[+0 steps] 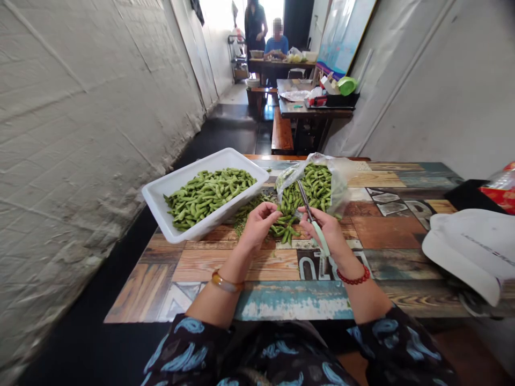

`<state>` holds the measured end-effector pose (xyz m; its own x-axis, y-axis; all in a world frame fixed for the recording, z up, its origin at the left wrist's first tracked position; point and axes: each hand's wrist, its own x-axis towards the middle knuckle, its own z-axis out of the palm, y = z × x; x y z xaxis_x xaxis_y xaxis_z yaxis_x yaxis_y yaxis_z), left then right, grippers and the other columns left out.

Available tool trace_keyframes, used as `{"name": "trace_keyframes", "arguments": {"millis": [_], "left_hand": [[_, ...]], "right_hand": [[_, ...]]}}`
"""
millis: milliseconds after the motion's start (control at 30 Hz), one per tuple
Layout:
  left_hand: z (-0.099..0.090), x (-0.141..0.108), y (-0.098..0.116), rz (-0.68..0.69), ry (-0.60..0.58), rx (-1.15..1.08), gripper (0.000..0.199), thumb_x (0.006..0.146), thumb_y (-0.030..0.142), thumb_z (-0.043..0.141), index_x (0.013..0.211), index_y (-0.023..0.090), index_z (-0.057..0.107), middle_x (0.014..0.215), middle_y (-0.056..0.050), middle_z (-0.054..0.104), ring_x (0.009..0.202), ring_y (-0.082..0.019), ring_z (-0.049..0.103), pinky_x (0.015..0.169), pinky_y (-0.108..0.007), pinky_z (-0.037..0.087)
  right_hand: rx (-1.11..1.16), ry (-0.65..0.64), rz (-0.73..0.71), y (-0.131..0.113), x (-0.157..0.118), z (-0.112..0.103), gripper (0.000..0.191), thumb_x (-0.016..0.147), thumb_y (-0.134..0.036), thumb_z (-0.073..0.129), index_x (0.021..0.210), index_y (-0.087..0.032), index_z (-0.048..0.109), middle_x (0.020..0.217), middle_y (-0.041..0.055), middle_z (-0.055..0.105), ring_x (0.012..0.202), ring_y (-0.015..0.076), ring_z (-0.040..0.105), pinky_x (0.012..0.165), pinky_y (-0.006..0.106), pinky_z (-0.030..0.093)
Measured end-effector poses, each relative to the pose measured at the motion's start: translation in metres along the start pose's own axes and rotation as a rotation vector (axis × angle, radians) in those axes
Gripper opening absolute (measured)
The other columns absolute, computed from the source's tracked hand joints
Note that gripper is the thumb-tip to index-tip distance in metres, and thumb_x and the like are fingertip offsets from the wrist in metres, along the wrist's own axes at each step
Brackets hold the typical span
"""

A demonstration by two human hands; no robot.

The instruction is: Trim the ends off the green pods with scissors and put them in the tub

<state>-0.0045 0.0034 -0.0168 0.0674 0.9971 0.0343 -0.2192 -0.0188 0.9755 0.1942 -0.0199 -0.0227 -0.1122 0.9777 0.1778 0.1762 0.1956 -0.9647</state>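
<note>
My right hand [324, 228] holds a pair of scissors [319, 236] with pale green handles, blades pointing up and away. Thumb and fingers of my left hand [261, 222] are pinched together beside the pods; whatever is between the fingertips is too small to make out. Just beyond both hands, a clear plastic bag [341, 185] lies on its side, full of green edamame pods [316, 185]. Several loose pods [286, 231] spill from it onto the table. To the left, a white plastic tub [159, 206] holds a heap of pods [211, 195]. Small green trimmings [243, 214] lie between tub and bag.
The wood-patterned table [225, 262] bears a white cap [469, 244] at the right, near a red-labelled package [501, 190]. A white wall [80, 134] runs along the left. Farther back stand another table [287, 107], a bench [282, 131] and two people [277, 45].
</note>
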Motion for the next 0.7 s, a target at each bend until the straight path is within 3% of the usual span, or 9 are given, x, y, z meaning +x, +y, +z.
{"name": "trace_keyframes", "arguments": {"millis": [167, 400, 700], "left_hand": [[0.002, 0.000, 0.002, -0.044, 0.011, -0.061, 0.027, 0.069, 0.033, 0.078, 0.086, 0.015, 0.070, 0.071, -0.001, 0.066, 0.066, -0.010, 0.056, 0.060, -0.021, 0.040], [0.003, -0.001, 0.006, -0.019, 0.017, -0.072, 0.022, 0.067, 0.030, 0.080, 0.079, 0.014, 0.072, 0.068, 0.001, 0.065, 0.059, -0.008, 0.051, 0.059, -0.021, 0.040], [0.002, -0.002, 0.003, 0.030, -0.073, 0.054, 0.021, 0.070, 0.032, 0.078, 0.078, 0.014, 0.072, 0.071, -0.001, 0.067, 0.066, -0.011, 0.057, 0.066, -0.023, 0.043]], "right_hand": [[-0.104, -0.001, -0.084, -0.002, 0.000, -0.003, 0.044, 0.081, -0.041, 0.071, 0.118, -0.018, 0.065, 0.084, 0.0003, 0.060, 0.061, 0.0099, 0.053, 0.056, 0.023, 0.047], [-0.416, -0.042, -0.350, -0.002, 0.000, -0.004, 0.048, 0.080, -0.042, 0.074, 0.121, -0.019, 0.064, 0.107, 0.0100, 0.065, 0.091, 0.0218, 0.063, 0.081, 0.037, 0.055], [-0.514, -0.137, -0.406, 0.008, 0.000, -0.001, 0.051, 0.079, -0.035, 0.077, 0.125, -0.022, 0.061, 0.107, 0.0095, 0.061, 0.087, 0.0216, 0.062, 0.078, 0.038, 0.057]]}}
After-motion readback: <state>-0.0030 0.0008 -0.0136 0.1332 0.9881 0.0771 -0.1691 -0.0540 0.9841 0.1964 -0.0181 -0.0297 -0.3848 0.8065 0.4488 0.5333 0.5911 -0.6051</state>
